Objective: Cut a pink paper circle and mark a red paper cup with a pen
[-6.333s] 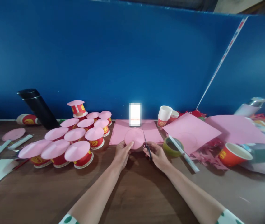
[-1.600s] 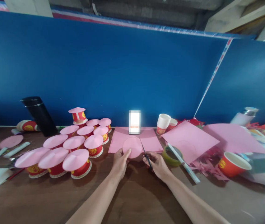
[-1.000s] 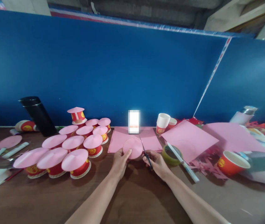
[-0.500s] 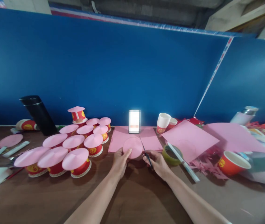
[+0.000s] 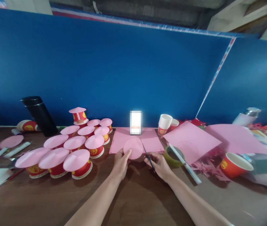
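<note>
Between my hands is a round pink paper disc (image 5: pixel 133 148). My left hand (image 5: pixel 121 163) pinches its left edge, thumb on top. In my right hand (image 5: pixel 158 164) is a pair of scissors (image 5: pixel 149 159), their blades pointing up and left beside the disc's right edge. Whether the blades touch the disc I cannot tell. Behind the disc lie flat pink paper sheets (image 5: pixel 153 141), with a bright upright phone-like screen (image 5: pixel 135 122) at their back edge. Close to my right hand sits a roll of tape (image 5: pixel 173 158).
Several red paper cups topped with pink cones (image 5: pixel 77 158) stand at left, near a leaning black flask (image 5: pixel 39 116). At right are stacked white cups (image 5: pixel 165 122), a knife-like white strip (image 5: pixel 186 166), pink sheets (image 5: pixel 190 141), paper scraps (image 5: pixel 208 169) and a red cup (image 5: pixel 234 166).
Almost nothing differs. The disc and my left hand have shifted very slightly; the scissors stay at its right edge.
</note>
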A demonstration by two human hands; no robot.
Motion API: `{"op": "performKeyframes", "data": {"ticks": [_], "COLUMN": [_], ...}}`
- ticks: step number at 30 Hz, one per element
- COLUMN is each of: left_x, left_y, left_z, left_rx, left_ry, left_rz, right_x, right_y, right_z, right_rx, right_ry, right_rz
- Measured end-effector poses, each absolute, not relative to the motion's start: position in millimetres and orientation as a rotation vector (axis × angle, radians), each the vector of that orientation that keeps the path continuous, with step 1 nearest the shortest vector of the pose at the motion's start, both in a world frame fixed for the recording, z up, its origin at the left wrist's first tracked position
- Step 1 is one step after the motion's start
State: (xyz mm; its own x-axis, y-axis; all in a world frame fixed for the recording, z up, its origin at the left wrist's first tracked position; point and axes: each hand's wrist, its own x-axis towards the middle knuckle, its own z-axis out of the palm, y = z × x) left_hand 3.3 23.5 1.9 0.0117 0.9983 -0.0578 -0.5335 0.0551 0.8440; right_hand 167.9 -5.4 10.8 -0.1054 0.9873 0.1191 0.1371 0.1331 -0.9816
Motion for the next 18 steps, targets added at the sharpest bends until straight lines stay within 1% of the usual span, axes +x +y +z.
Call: {"op": "performKeyframes", "data": {"ticks": [18], "left_x": [3.2], "left_y": [24.3], "left_z": [2.8], "left_rx": [0.716], "left_ry": [0.851], "left_rz": [1.396], "right_x": [168.1], "right_y": [-6.1], "right_z": [11.6], "right_rx": [-1.214], "right_ry": [-1.446], "right_rz": [1.116]}}
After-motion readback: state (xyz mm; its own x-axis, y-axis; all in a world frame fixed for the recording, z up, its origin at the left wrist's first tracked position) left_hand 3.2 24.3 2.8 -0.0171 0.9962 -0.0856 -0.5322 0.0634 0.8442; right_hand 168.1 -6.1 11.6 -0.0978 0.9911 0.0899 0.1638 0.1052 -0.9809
